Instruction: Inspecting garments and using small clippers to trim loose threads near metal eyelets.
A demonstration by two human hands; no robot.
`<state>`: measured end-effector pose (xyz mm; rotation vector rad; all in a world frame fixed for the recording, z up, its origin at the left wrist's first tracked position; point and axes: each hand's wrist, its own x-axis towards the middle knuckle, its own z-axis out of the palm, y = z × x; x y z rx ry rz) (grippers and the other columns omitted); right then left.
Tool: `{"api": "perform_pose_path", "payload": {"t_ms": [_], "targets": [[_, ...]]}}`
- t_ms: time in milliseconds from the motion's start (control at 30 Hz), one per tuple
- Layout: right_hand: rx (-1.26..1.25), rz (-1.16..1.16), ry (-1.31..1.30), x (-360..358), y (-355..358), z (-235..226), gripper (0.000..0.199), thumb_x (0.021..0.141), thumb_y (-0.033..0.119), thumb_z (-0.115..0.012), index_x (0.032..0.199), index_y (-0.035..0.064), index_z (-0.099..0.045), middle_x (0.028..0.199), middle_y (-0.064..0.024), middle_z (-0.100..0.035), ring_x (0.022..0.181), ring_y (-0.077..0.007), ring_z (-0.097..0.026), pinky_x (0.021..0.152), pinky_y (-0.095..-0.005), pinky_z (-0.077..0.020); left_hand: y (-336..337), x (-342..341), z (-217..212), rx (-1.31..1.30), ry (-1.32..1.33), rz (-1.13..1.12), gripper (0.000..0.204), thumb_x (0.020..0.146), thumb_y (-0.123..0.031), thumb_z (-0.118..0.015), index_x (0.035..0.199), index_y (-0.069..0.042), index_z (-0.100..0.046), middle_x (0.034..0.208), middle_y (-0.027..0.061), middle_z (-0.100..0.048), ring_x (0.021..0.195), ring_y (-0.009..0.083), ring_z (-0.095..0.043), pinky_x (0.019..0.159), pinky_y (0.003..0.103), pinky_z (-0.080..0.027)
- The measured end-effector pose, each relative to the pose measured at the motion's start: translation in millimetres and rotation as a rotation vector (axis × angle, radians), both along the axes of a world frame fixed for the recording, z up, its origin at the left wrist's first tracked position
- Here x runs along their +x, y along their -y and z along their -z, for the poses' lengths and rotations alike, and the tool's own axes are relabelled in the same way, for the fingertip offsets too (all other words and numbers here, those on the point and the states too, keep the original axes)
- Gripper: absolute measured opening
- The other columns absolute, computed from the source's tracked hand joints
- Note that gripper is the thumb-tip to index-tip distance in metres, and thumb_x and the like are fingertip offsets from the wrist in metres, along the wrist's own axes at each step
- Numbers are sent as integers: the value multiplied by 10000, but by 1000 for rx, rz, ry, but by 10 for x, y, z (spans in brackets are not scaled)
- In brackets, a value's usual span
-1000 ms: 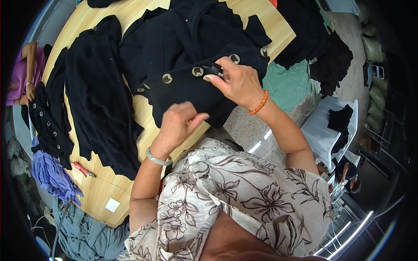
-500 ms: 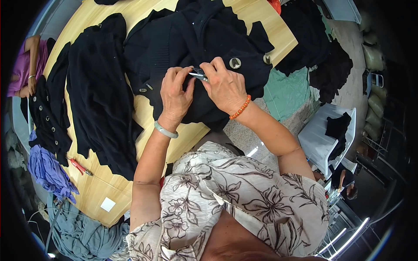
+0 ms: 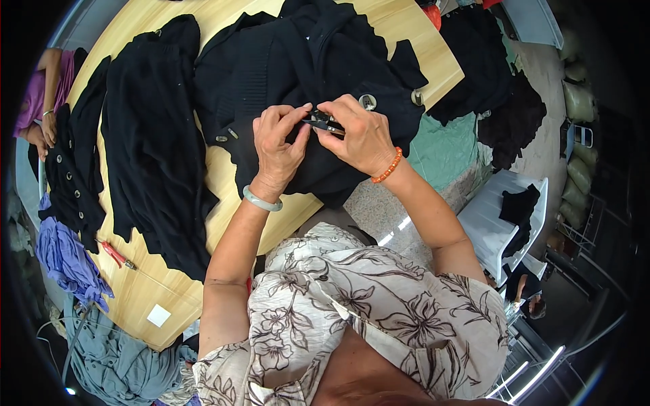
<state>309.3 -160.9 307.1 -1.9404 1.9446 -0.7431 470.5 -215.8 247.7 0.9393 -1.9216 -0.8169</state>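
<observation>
Two hands are seen close together over a black cardigan (image 3: 318,81) that is spread on a wooden table (image 3: 223,183). The right hand (image 3: 362,135) is closed around small snips (image 3: 323,123), whose dark tip points toward the left hand (image 3: 277,145). The left fingers (image 3: 294,116) are pinched on the fabric just beside that tip; whether a thread is held between them cannot be told. A round button (image 3: 367,102) is sewn on the cardigan just above the right hand, and another button (image 3: 221,139) is seen to the left. An orange bracelet (image 3: 387,167) is worn on the right wrist and a pale bangle (image 3: 261,200) on the left. A second black garment (image 3: 152,142) is laid flat further left, and a red-handled tool (image 3: 116,254) lies near the table edge. At the far left, another person's hand (image 3: 47,128) is seen.
</observation>
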Motion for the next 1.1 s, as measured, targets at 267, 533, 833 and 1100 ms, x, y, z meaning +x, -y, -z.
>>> {"api": "perform_pose_path", "payload": {"t_ms": [267,533,833,1100], "targets": [[19,-10,126,-68,22,-27,269,762,128,-754,1001,32,-677,884,-64,-654,676,-210,-668,595,-301,-533,37,-13,-26,-127,-6,0,229,686,-20,-785,892,-103,-729,828,20,-597,799,186,-564,701,330,-362],[40,3,190,-80,25,-57,290,759,161,-751,1015,42,-683,899,-68,-659,683,-235,-678,619,-333,-545,-111,-8,-202,-65,-32,-3,228,716,106,-703,897,-18,-641,889,101,-577,791,255,-582,687,344,-473],[83,-36,200,-101,-25,-165,376,797,196,-770,1112,32,-645,939,-105,-634,801,-250,-678,685,-339,-546,-292,47,-109,485,-263,54,65,885,41,-645,940,7,-643,1027,73,-631,865,115,-589,743,226,-491],[598,88,490,-54,-355,-489,249,900,207,-708,942,-24,-626,633,-2,-502,580,-67,-429,516,-257,-372,-251,86,3,797,-618,119,47,947,5,-609,978,25,-640,1077,75,-641,912,119,-625,853,262,-531]]}}
